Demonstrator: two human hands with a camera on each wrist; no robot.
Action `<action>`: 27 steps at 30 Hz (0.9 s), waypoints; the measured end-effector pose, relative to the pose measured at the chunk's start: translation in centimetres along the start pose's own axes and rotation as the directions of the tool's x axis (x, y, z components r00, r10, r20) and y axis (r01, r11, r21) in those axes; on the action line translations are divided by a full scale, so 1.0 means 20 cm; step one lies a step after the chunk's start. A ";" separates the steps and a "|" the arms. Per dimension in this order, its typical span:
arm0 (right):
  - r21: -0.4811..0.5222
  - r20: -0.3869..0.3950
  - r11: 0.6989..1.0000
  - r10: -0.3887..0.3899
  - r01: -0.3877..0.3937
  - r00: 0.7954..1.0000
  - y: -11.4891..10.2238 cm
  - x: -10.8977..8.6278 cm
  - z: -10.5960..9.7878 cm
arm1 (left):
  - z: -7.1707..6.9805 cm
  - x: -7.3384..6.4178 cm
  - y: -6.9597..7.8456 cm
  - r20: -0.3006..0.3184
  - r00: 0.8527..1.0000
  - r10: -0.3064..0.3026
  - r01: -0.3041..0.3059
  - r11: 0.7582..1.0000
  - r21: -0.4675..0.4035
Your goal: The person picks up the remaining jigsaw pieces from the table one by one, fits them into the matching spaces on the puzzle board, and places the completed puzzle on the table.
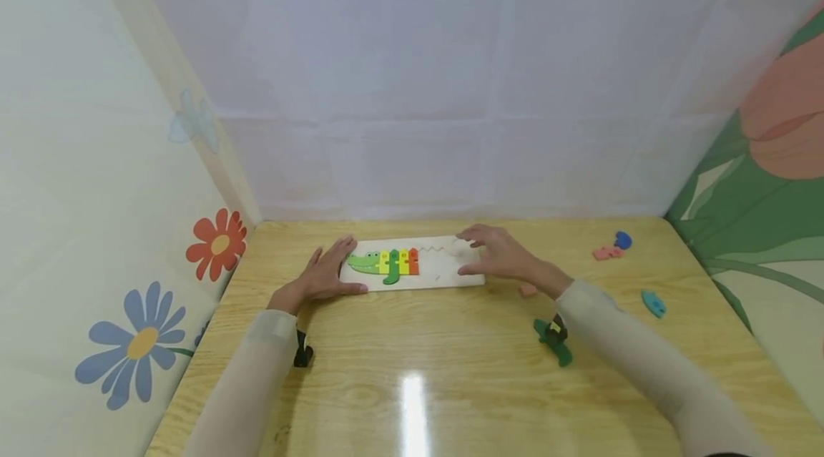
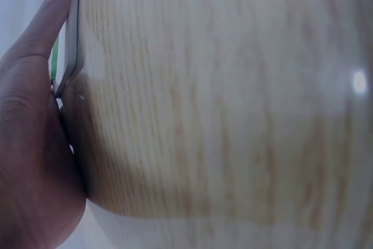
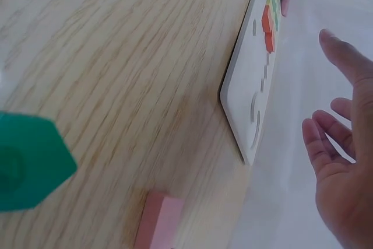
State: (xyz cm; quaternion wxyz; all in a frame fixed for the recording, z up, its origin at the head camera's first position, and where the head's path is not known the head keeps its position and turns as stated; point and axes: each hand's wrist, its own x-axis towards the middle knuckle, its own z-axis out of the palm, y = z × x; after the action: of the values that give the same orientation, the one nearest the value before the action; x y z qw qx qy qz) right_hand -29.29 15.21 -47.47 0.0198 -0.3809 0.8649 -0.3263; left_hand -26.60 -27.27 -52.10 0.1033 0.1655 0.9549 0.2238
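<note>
A pale wooden puzzle board [image 1: 450, 277] lies on the table, bearing a crocodile puzzle [image 1: 389, 264] with a green head and green, yellow and orange-red pieces at its left part. The right part of the board shows a bare recess with a zigzag outline. My left hand [image 1: 325, 274] holds the board's left end, thumb along the near edge and fingers at the far corner. Over the board's right end is my right hand [image 1: 498, 253], thumb and fingers spread apart. In the right wrist view that hand [image 3: 344, 126] stands off the board with nothing in its grasp.
Loose pieces lie to the right on the wooden table [image 1: 386, 350]: a blue one [image 1: 622, 239], a pink one [image 1: 607, 253], a light-blue one [image 1: 654, 304]. A pink block [image 3: 157, 220] and a dark green piece [image 1: 551, 342] lie near the right forearm. A white wall stands behind.
</note>
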 end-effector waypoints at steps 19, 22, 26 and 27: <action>-0.008 -0.101 0.999 0.039 -0.041 0.994 0.04 -0.17 -0.10 | 0.00 0.01 0.00 0.004 1.000 0.006 -0.006 1.000 0.008; 0.000 -0.104 0.998 0.055 -0.056 0.993 0.05 -0.20 -0.12 | 0.00 0.01 0.00 0.003 1.000 0.004 -0.004 1.000 0.011; -0.013 -0.116 0.998 0.065 -0.067 0.991 0.05 -0.24 -0.13 | 0.00 0.00 0.00 0.004 1.000 0.001 -0.001 1.000 0.016; -0.017 -0.118 0.998 0.063 -0.066 0.991 0.05 -0.25 -0.14 | 0.00 0.00 0.00 0.005 1.000 0.001 -0.001 1.000 0.015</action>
State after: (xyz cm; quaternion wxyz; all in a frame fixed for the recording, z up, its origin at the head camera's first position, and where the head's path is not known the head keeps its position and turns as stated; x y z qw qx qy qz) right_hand -27.20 20.66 -47.00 -0.0245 -0.3331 0.8798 -0.3382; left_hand -26.64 -27.18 -52.08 0.1041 0.1675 0.9562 0.2161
